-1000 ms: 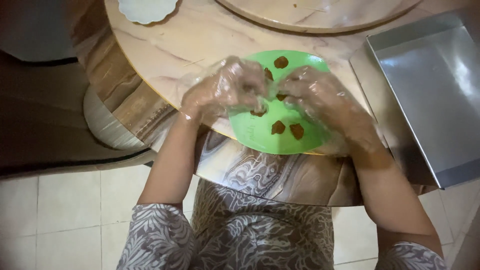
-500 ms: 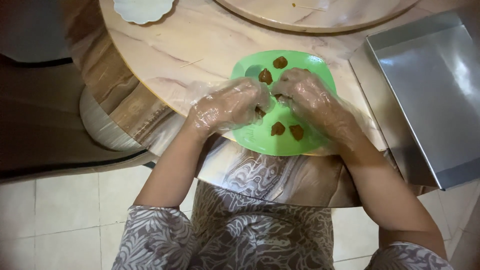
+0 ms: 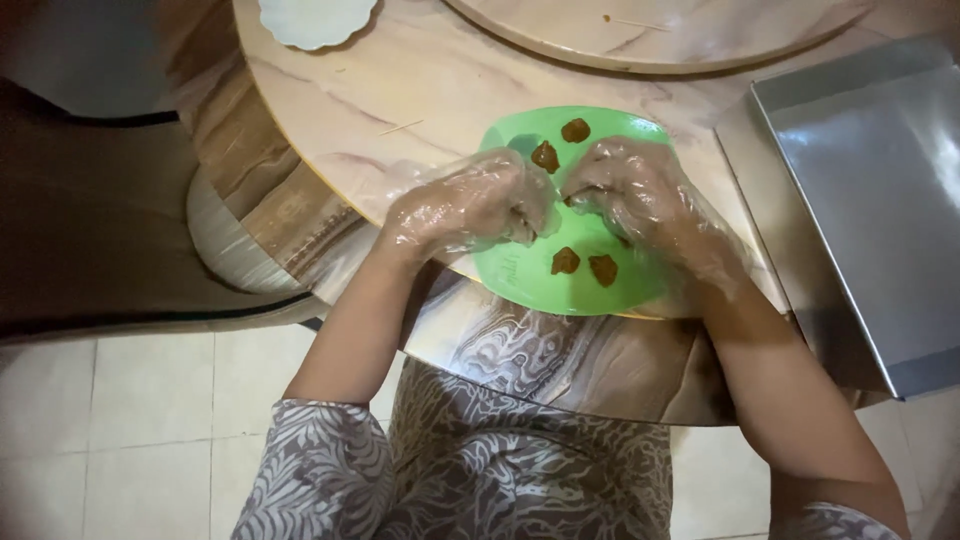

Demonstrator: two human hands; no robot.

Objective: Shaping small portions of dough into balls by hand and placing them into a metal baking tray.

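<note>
Head view, looking down at the near edge of a round marble table (image 3: 330, 120); a green plate (image 3: 520, 285) sits at that edge, partly overhanging toward the person. Left hand (image 3: 470, 205) and right hand (image 3: 645, 195), both in thin clear plastic gloves, meet over the plate's middle, fingers curled inward on a small brown portion pinched between them; how much of it each hand grips cannot be told. Four brown lumps (image 3: 565, 261) lie shaped on the plate: two near its far rim, two near its near rim; these appear finished, while the piece in the hands is judged unfinished. A metal tray (image 3: 870, 200) lies at the table's right edge, nothing on it; a pale scalloped dish (image 3: 315, 18) rests at the far left edge.
</note>
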